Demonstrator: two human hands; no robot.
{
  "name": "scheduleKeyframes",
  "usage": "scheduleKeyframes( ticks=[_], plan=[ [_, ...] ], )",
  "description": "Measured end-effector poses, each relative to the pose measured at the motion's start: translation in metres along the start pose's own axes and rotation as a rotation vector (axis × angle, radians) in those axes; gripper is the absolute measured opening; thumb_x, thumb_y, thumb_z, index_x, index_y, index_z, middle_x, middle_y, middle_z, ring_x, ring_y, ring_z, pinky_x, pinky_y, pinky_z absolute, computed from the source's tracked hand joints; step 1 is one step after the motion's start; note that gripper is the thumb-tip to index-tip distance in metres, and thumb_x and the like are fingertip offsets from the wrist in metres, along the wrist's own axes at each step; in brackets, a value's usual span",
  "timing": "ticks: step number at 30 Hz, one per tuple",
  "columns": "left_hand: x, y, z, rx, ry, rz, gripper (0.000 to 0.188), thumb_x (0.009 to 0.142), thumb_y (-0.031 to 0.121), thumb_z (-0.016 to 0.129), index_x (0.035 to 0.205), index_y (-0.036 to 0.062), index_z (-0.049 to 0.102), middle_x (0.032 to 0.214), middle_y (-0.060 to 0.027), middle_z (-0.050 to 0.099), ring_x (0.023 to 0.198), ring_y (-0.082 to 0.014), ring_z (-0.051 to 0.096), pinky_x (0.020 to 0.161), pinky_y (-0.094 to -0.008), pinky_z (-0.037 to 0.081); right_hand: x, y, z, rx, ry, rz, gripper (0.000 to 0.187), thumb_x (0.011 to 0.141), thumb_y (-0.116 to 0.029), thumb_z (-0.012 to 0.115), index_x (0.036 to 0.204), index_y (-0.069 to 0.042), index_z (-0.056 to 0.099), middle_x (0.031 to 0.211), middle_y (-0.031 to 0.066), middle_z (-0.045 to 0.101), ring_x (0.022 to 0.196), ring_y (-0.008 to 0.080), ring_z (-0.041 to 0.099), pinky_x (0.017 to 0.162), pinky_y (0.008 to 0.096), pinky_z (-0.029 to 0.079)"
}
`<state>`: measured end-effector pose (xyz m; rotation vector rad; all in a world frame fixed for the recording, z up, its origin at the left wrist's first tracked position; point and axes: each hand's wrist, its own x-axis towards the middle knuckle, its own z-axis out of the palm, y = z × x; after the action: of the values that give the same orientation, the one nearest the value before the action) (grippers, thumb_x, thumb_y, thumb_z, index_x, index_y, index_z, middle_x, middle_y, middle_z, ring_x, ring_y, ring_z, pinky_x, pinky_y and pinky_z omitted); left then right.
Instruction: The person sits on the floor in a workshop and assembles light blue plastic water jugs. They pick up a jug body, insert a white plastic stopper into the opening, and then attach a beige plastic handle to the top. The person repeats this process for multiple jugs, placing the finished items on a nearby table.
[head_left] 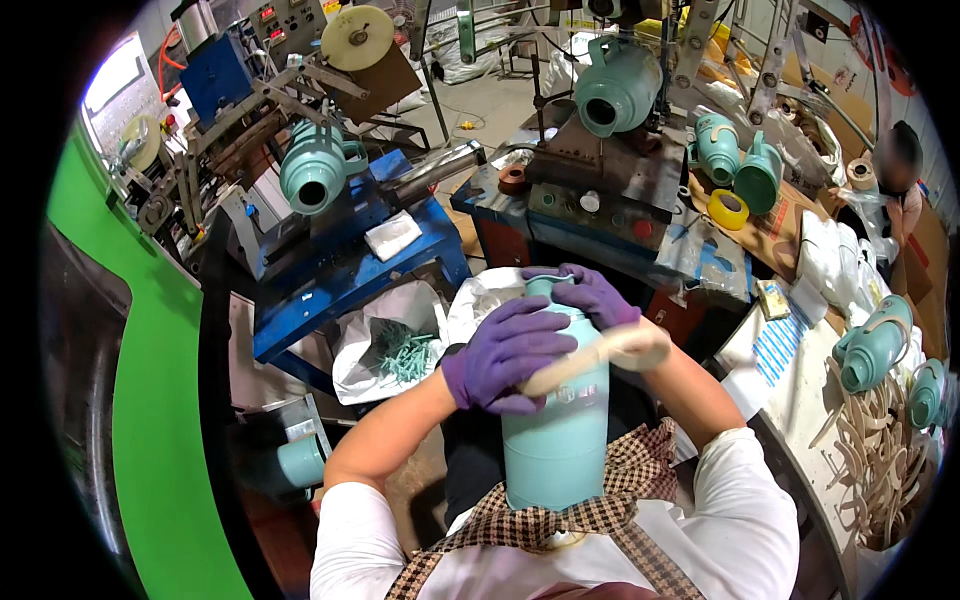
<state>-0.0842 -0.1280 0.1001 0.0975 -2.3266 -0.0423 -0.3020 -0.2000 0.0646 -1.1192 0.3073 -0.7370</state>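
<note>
A teal thermos jug (pixel 555 450) stands almost upright on my lap, its bottom against a brown checked apron (pixel 490 528). My left hand (pixel 515 350), in a purple glove, is wrapped against its upper left side. Around the neck on the far right side, the fingers of my right hand (pixel 595 297), also gloved, are curled. A beige curved handle strap (pixel 590 362) slants across the jug's front, smeared by motion. One end meets my left thumb and the looped end lies by my right wrist; whether it is fastened to the jug, I cannot tell.
Two machines ahead bear teal jugs (pixel 322 170) (pixel 617 90). More jugs (pixel 716 148) and yellow tape (pixel 728 209) sit at right. Beige straps (pixel 880 450) heap on the right table (pixel 800 425). A white sack (pixel 360 375) holds teal pieces. A person (pixel 905 205) is far right.
</note>
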Motion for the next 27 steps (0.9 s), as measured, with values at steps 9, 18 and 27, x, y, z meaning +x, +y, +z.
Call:
scheduleKeyframes(
  ticks=[9, 18, 27],
  plan=[
    [-0.114, 0.126, 0.029, -0.013, 0.099, -0.737, 0.059, 0.099, 0.057, 0.04, 0.121, 0.0109, 0.069, 0.139, -0.0119, 0.055, 0.139, -0.0403, 0.038, 0.118, -0.0577, 0.017, -0.273, -0.045, -0.125, 0.083, 0.922, -0.779, 0.038, 0.102, -0.032, 0.051, 0.126, -0.003, 0.061, 0.12, 0.0104, 0.068, 0.108, 0.0241, 0.066, 0.097, 0.0386, 0.053],
    [-0.1, 0.109, 0.08, -0.339, 0.509, -1.182, 0.013, 0.086, 0.004, 0.058, 0.096, 0.0003, 0.068, 0.102, -0.0131, 0.069, 0.095, -0.0256, 0.065, 0.09, -0.0365, 0.05, -0.447, -0.031, -0.187, 0.74, 1.213, -0.875, 0.058, 0.099, -0.049, 0.051, 0.136, -0.004, 0.048, 0.129, 0.0244, 0.054, 0.113, 0.0415, 0.057, 0.094, 0.0499, 0.057],
    [-0.062, 0.068, 0.099, -0.281, 0.116, -0.674, 0.012, 0.078, 0.003, 0.069, 0.09, 0.0026, 0.07, 0.092, -0.0119, 0.072, 0.086, -0.0306, 0.069, 0.084, -0.0403, 0.054, -0.53, -0.199, -0.335, 0.804, 0.98, -1.103, 0.077, 0.084, -0.059, 0.065, 0.134, -0.004, 0.048, 0.13, 0.0263, 0.048, 0.117, 0.0427, 0.051, 0.09, 0.0514, 0.058]
  ],
)
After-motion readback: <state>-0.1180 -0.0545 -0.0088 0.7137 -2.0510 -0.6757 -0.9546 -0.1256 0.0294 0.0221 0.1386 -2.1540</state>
